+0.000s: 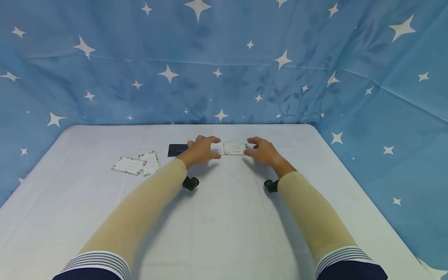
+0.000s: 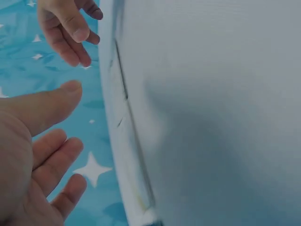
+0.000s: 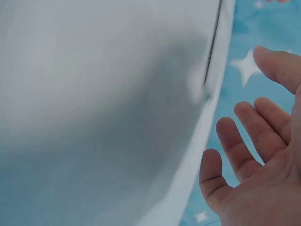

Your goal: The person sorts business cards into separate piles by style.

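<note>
A row of cards lies on the white table in the head view: a dark card (image 1: 176,150) at the left end, a white printed card (image 1: 217,148) partly behind my left hand, and a white card with a leafy border (image 1: 235,149) at the right. My left hand (image 1: 202,150) hovers over the row with its fingers apart, holding nothing. By the right end of the leafy card my right hand (image 1: 265,151) hangs with loosely bent fingers, also empty. Both wrist views show bare palms, left (image 2: 23,160) and right (image 3: 263,179); the cards appear there edge-on and blurred.
Two more leaf-bordered cards, one (image 1: 128,166) partly against the other (image 1: 150,162), lie left of the row. A blue curtain with white stars (image 1: 224,77) hangs behind the table (image 1: 227,225). Dark wrist devices (image 1: 190,183) sit under the forearms.
</note>
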`<state>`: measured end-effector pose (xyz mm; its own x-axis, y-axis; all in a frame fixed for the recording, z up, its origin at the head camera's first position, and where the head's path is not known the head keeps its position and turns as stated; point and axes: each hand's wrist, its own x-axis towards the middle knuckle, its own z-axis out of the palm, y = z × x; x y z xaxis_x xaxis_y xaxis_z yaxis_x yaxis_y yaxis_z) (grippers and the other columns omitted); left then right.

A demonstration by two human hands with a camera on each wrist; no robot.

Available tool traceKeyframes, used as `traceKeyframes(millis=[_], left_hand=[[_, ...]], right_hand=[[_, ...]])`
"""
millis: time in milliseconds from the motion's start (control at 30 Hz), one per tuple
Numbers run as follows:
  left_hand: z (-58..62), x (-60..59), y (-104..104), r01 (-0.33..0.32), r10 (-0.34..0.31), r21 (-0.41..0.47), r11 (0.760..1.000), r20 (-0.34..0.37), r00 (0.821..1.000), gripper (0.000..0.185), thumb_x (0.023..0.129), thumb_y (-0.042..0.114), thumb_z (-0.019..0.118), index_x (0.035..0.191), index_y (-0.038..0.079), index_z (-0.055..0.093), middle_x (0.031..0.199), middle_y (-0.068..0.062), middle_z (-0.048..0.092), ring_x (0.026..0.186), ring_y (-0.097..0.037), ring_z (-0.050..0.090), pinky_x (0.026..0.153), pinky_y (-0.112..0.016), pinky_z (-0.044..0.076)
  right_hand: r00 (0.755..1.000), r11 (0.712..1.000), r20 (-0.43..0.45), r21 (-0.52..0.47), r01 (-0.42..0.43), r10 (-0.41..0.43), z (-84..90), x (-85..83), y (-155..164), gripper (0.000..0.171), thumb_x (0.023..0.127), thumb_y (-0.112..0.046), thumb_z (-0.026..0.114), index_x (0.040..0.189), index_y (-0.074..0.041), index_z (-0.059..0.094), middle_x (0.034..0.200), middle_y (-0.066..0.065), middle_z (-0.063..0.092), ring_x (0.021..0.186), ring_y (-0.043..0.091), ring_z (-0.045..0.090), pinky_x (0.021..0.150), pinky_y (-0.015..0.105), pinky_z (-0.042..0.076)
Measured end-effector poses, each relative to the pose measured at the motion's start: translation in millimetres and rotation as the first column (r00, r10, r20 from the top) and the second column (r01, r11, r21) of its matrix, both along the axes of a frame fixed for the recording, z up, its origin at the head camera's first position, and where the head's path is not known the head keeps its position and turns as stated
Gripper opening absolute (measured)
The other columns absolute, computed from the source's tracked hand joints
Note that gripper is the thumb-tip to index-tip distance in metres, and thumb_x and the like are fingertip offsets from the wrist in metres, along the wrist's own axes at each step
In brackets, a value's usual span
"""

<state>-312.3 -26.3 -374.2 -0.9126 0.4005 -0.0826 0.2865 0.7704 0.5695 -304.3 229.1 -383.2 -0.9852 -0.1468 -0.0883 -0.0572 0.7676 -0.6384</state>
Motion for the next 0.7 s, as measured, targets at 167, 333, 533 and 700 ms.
traceKeyframes(millis=[167, 333, 533, 700], left_hand=[[7.4, 21.8, -27, 0.010, -0.010, 0.001, 1.000, -0.006, 1.000, 0.063, 0.092, 0.032, 0.074, 0.149, 0.020, 0.049, 0.143, -0.009, 0.052, 0.134, -0.029, 0.035, 0.096, -0.054, 0.023], [11.6, 42.9, -56, 0.020, -0.020, -0.011, 1.000, -0.036, 0.999, 0.064, 0.092, 0.032, 0.074, 0.149, 0.019, 0.049, 0.147, -0.008, 0.049, 0.136, -0.031, 0.035, 0.095, -0.055, 0.024], [9.7, 65.2, -96, 0.022, -0.022, -0.003, 1.000, -0.054, 0.998, 0.062, 0.091, 0.029, 0.074, 0.147, 0.015, 0.052, 0.147, -0.011, 0.050, 0.139, -0.036, 0.033, 0.100, -0.064, 0.021], [-0.3, 75.8, -127, 0.009, -0.009, -0.005, 1.000, -0.026, 1.000, 0.063, 0.090, 0.029, 0.076, 0.146, 0.014, 0.053, 0.145, -0.011, 0.052, 0.137, -0.037, 0.036, 0.101, -0.067, 0.019]], right_hand=[[0.995, 0.996, -0.059, -0.007, -0.086, 0.086, 6.6, 18.5, -23, 0.058, 0.094, -0.027, 0.070, 0.144, -0.005, 0.051, 0.141, 0.012, 0.054, 0.125, 0.031, 0.049, 0.100, 0.047, 0.043], [0.982, 0.985, -0.081, -0.006, -0.173, 0.172, 7.1, 32.8, -51, 0.057, 0.093, -0.027, 0.072, 0.143, -0.007, 0.054, 0.139, 0.009, 0.057, 0.123, 0.028, 0.052, 0.099, 0.046, 0.044], [0.955, 0.958, -0.086, -0.001, -0.287, 0.286, 1.3, 41.5, -88, 0.057, 0.092, -0.029, 0.073, 0.142, -0.010, 0.055, 0.139, 0.003, 0.058, 0.122, 0.024, 0.054, 0.099, 0.044, 0.044], [0.930, 0.932, -0.063, 0.016, -0.362, 0.362, -4.0, 43.6, -122, 0.058, 0.091, -0.029, 0.074, 0.143, -0.012, 0.055, 0.139, 0.000, 0.058, 0.123, 0.022, 0.054, 0.102, 0.040, 0.043]])
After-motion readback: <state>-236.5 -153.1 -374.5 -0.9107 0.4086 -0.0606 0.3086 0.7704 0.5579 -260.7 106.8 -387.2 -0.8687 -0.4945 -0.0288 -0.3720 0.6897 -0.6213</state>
